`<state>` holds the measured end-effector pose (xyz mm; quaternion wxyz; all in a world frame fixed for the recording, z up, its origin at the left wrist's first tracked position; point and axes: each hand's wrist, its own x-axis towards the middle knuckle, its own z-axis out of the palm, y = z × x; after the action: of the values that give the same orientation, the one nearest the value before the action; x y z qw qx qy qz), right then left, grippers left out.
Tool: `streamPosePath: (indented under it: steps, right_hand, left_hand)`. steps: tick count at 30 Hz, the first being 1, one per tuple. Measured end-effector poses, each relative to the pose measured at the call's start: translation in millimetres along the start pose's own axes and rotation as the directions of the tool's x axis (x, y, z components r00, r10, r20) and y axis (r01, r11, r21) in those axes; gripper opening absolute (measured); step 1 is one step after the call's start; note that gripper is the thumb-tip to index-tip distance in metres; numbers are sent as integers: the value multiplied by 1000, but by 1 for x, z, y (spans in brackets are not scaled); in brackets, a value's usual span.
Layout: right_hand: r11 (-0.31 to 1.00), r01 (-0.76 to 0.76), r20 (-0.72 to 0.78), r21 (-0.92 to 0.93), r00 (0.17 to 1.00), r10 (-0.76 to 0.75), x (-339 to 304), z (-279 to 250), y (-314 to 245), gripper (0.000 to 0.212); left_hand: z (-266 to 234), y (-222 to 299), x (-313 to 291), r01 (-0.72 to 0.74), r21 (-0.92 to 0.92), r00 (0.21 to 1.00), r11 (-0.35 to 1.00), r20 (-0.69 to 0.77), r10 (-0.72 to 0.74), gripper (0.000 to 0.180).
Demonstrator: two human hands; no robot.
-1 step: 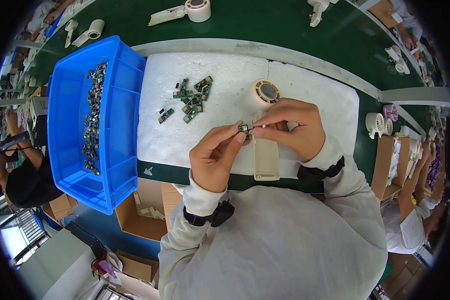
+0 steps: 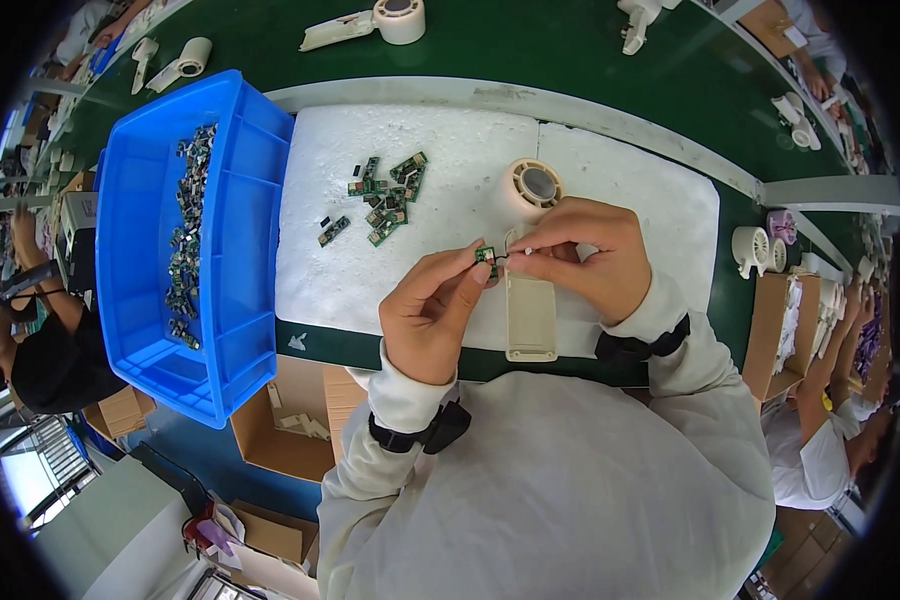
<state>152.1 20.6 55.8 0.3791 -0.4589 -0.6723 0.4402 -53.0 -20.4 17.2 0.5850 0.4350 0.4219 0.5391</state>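
Note:
Over the white foam board (image 2: 630, 240), my left hand (image 2: 432, 305) pinches a small green circuit board (image 2: 485, 256) between thumb and fingertips. My right hand (image 2: 588, 255) is closed at the board's right edge. Its thumb and forefinger pinch a thin dark wire (image 2: 501, 258) that meets the board, and a tiny white piece (image 2: 528, 251) shows at those fingertips. Beneath my hands lies a cream handheld fan, its round head (image 2: 532, 188) away from me and its flat handle (image 2: 532, 318) toward me. My right fingers cover part of the fan's neck.
Several loose circuit boards (image 2: 393, 200) lie on the foam to the left. A blue bin (image 2: 248, 160) holding many more boards stands beside it. Beyond a pale rail (image 2: 410, 92), more fans (image 2: 398, 20) rest on the green surface (image 2: 510, 45). Cardboard boxes (image 2: 767, 335) stand at right.

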Motion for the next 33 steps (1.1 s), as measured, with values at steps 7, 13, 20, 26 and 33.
streamPosePath:
  steps: [7,13,20,26,33]
  right_hand:
    - [990,36,-75,-140,996,-47,-2,11,-8,13]
    - [858,324,60,-399,943,-328,0,13,6,16]
    - [814,395,83,-425,913,-400,-2,12,9,22]
    - [815,379,106,-437,922,-372,-4,8,7,19]
    - [966,75,-83,-247,992,-98,-18,23,-13,15]
  left_hand:
    - [10,4,-10,-83,193,995,978,-43,93,29]
    - [14,-3,-7,-148,338,975,929,-109,195,28]
    - [16,-5,-8,-224,529,947,819,-80,310,26]
    - [12,3,-6,-294,598,937,746,24,349,30]
    - [24,3,-11,-363,704,895,610,83,438,35]
